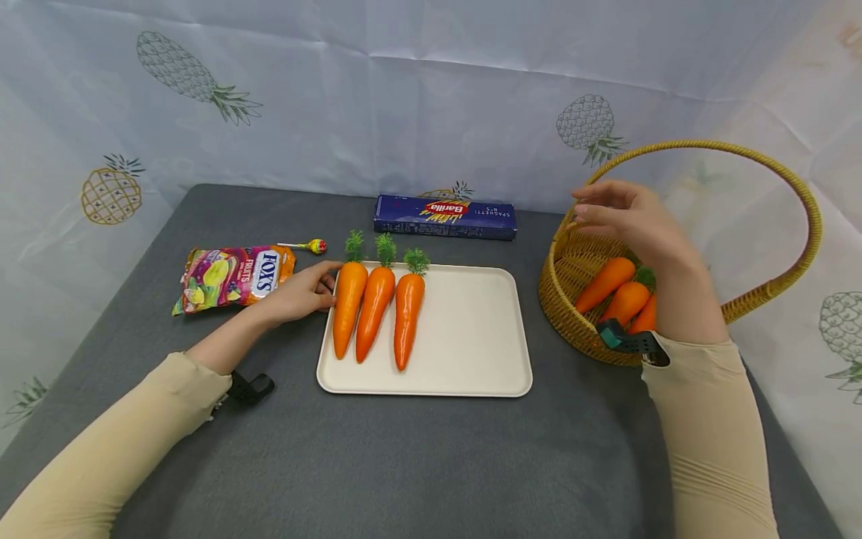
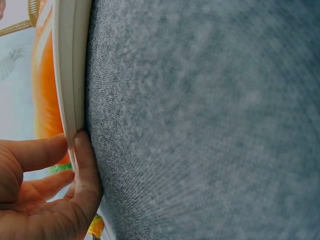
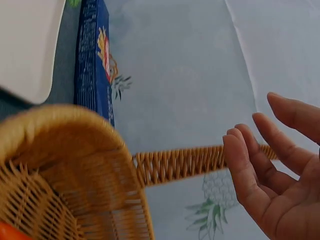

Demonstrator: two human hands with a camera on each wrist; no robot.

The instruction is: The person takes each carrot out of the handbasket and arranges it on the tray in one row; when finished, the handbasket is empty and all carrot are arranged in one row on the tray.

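Note:
My left hand (image 1: 296, 293) is at the left edge of a cream rectangular tray (image 1: 471, 333). In the left wrist view, its thumb and fingers pinch the tray's rim (image 2: 71, 65). Side by side on the tray's left half lie three orange carrots (image 1: 375, 308) with green tops pointing away from me. My right hand (image 1: 633, 221) hovers over a wicker basket (image 1: 562, 318), its fingers loosely bent and holding nothing. Several carrots (image 1: 606, 283) lie inside the basket, partly hidden by the right forearm. The right wrist view shows the fingers near the basket handle (image 3: 185, 164).
A blue Barilla spaghetti box (image 1: 444, 217) lies behind the tray. Left of the tray are a Fox's candy bag (image 1: 232, 277) and a lollipop (image 1: 315, 245). The basket's tall handle (image 1: 811, 224) arches up on the right. A pineapple-print cloth (image 1: 417, 97) hangs behind the grey table.

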